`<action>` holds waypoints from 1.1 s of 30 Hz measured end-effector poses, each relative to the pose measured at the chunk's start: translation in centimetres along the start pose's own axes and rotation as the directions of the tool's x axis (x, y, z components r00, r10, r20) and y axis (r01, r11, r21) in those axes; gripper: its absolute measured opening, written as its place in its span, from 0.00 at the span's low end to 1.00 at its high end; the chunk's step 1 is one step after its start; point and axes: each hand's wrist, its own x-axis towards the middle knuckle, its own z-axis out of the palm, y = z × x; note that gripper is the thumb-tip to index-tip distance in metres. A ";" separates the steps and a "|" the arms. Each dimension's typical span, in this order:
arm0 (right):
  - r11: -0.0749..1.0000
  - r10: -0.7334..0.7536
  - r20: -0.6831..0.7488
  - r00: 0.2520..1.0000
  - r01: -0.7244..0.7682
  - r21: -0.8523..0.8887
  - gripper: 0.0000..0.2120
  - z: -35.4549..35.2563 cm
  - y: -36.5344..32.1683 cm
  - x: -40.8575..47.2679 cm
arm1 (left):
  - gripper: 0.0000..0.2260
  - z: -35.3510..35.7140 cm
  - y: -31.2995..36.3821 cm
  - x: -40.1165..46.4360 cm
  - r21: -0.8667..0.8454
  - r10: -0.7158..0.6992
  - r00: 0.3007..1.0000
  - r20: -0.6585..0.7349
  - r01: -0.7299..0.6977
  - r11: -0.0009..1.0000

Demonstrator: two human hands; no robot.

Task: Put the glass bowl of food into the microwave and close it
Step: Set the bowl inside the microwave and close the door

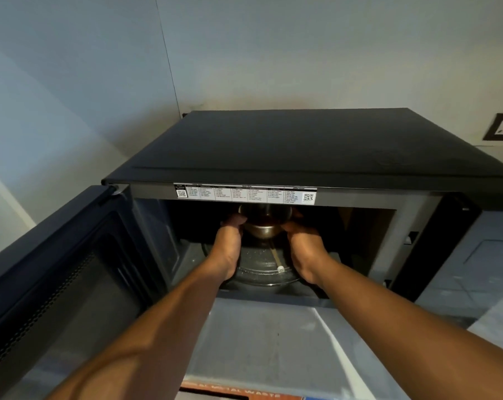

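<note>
Both arms reaching into the open black microwave (302, 145), left hand (228, 249) and right hand (303, 249) clamped on opposite sides of the glass bowl (264, 222), dark food inside. Bowl held within the cavity, above the glass turntable (261, 269). Door (57, 269) swung wide to the left. White instruction label (246, 193) along the upper frame.

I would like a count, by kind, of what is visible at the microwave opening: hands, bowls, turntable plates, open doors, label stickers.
Hands: 2, left hand and right hand
Glass bowl: 1
Turntable plate: 1
Open door: 1
Label sticker: 1
Total: 6
</note>
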 end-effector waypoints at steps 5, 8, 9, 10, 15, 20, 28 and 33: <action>0.996 0.034 -0.028 0.999 -0.037 -0.085 0.10 -0.7 -0.5 -3.2 | 0.14 -0.2 1.0 -3.5 0.050 -0.085 0.996 0.015 0.084 0.995; 0.988 -0.023 0.017 1.000 0.025 -0.151 0.16 -1.2 -1.2 -6.5 | 0.08 -0.3 2.6 -6.6 0.083 -0.029 0.999 -0.020 0.030 0.996; 0.980 -0.052 0.043 0.998 0.060 -0.192 0.19 -1.3 -1.5 -7.7 | 0.06 -0.3 3.1 -7.4 0.118 0.009 0.999 -0.033 -0.005 0.993; 0.970 -0.078 0.067 0.995 0.092 -0.227 0.23 -1.4 -1.9 -8.9 | 0.07 -0.3 3.5 -8.4 0.142 0.045 0.998 -0.031 -0.041 0.989; 0.936 -0.117 0.102 0.988 0.144 -0.321 0.31 -1.7 -4.6 -14.6 | 0.21 -1.7 6.1 -14.2 0.505 0.263 0.964 -0.032 -0.211 0.837; 0.721 -0.283 0.195 0.939 0.343 -0.602 0.29 -3.5 -9.2 -20.1 | 0.19 -3.6 11.0 -20.6 0.787 0.571 0.811 0.132 -0.436 0.437; 0.358 -0.362 0.216 0.907 0.350 -0.866 0.32 -8.4 -14.2 -21.2 | 0.26 -5.5 17.7 -23.9 0.985 0.482 0.862 0.159 -0.172 -0.016; 0.204 -0.339 0.152 0.929 0.230 -0.952 0.33 -11.5 -15.9 -19.8 | 0.32 -7.7 18.8 -24.4 0.998 0.297 0.955 -0.015 0.032 -0.053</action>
